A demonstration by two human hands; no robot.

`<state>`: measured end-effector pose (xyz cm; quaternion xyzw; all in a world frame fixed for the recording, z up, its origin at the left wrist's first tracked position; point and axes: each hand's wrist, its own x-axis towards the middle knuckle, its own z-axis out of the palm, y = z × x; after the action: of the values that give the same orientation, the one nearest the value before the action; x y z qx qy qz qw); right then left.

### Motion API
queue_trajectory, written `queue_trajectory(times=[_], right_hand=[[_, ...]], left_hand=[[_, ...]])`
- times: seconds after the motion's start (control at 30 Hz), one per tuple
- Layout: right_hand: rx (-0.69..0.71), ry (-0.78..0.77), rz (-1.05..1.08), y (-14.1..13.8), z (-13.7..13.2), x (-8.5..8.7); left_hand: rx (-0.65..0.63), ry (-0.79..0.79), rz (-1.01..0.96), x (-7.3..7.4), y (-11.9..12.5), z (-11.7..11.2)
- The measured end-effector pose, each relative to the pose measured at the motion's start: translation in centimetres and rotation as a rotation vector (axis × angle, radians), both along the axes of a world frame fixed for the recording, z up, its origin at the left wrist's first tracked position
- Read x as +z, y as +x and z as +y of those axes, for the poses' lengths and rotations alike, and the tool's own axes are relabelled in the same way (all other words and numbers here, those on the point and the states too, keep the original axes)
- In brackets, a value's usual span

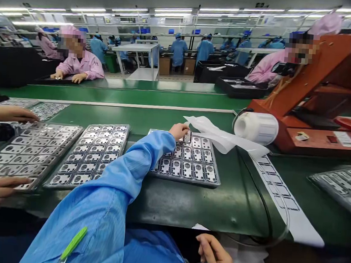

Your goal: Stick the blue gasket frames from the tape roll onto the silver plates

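My left hand (179,131), at the end of a blue sleeve, reaches over the far edge of a clear plastic tray (187,181). Its fingers pinch a small metal plate (187,137), tilted up at the tray's back row. Rows of similar silver plates with dark round and square openings fill the tray. Lower down, near my lap and in front of the bench edge, my right hand (216,256) is curled with thumb and fingers together. What lies between those fingers, if anything, is hidden. A white translucent film strip (215,134) hangs just right of my left hand.
Two more filled trays (89,153) (32,149) lie left, with a co-worker's hands (1,191) at the farther one. Right are a white roll (256,128), a backing strip with black frame outlines (275,186), a cable and an orange machine (310,101). Pink-clad co-workers sit opposite.
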<state>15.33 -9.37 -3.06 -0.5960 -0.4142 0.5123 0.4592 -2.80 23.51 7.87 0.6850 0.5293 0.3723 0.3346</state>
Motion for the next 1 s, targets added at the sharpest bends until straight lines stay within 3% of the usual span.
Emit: queue_trajectory(times=[0.1,0.27,0.43,0.57,0.67,0.8,0.9,1.0], right_hand=[[0.049,0.009,-0.018,0.0,0.2,-0.3],[0.142,0.027,-0.122,1.8,0.5,-0.8],[-0.190,0.101,-0.224,5.5,0.4,-0.8],[-0.576,0.093,-0.236,11.7,0.5,-3.8],[-0.754,0.009,-0.254,17.3,0.9,-7.5],[-0.792,-0.061,-0.271,22.9,4.2,-10.9],[-0.705,-0.029,-0.274,24.5,7.6,-11.6],[-0.518,0.008,-0.282,24.0,9.6,-11.7]], left_hand=[[-0.004,0.045,0.264,-0.8,0.3,0.9],[-0.082,0.142,0.580,-1.8,0.2,-1.5],[-0.258,0.204,0.774,-1.6,-0.7,-3.0],[-0.339,0.329,0.837,-0.6,-1.9,-4.4],[-0.508,0.408,0.739,0.8,-3.3,-8.8],[-0.733,0.274,0.535,2.2,-4.4,-17.8],[-0.862,0.045,0.408,1.6,-3.4,-23.1],[-0.882,-0.162,0.272,-0.5,-1.7,-25.5]])
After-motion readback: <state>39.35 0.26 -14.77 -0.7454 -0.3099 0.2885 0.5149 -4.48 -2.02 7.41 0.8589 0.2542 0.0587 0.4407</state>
